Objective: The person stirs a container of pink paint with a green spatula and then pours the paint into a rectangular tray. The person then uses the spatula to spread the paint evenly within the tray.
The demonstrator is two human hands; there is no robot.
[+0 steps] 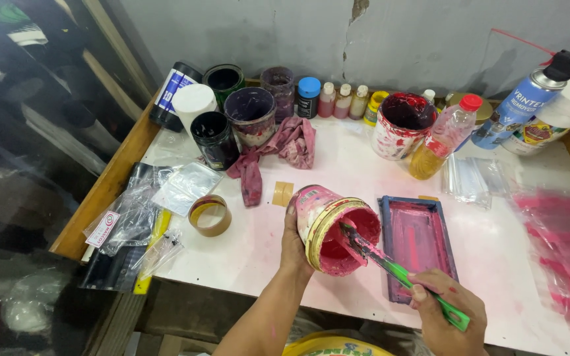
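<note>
Left hand (293, 245) closed around tilted pink paint tub (328, 227). Right hand (446, 310) gripping green-handled spatula (397, 271), blade inside tub. Both above white bench (245, 244).

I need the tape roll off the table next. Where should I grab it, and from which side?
Grip the tape roll across its ring wall, one finger in the open core and the thumb outside. It lies flat, hole up, so coming straight down from above looks best. Its right side faces bare table; plastic bags crowd its left. Both hands are busy: left hand holds the paint can, right hand the spatula.
</note>
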